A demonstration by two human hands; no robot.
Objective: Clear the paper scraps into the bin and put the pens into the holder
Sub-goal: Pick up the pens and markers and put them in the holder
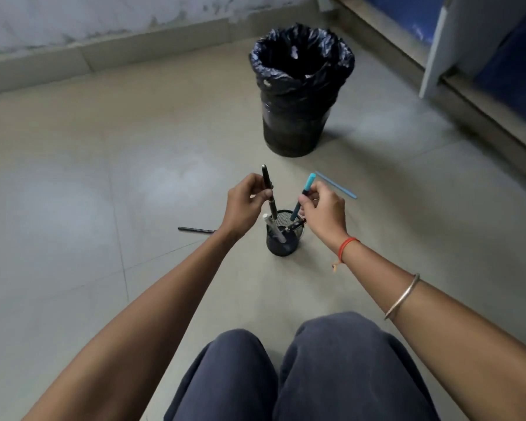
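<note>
The left hand [245,202] pinched a slim black pen [268,189] between thumb and curled fingers, its lower end at the rim of the round black mesh holder [283,243]. The right hand [324,208] pinched a tilted teal pen [304,192] likewise. Two more leaned inside, a silver pen [274,229] and a dark pen [295,224]. Two lay on the smooth tiled floor [104,177]: a thin black pen [195,229] at nine o'clock and a pale blue pen [336,185] at two. The crinkled bag-lined bin [298,117] stood at twelve.

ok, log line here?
left hand grips black pen | right hand grips teal pen | both tips at holder | floor: thin pen, blue pen
</note>
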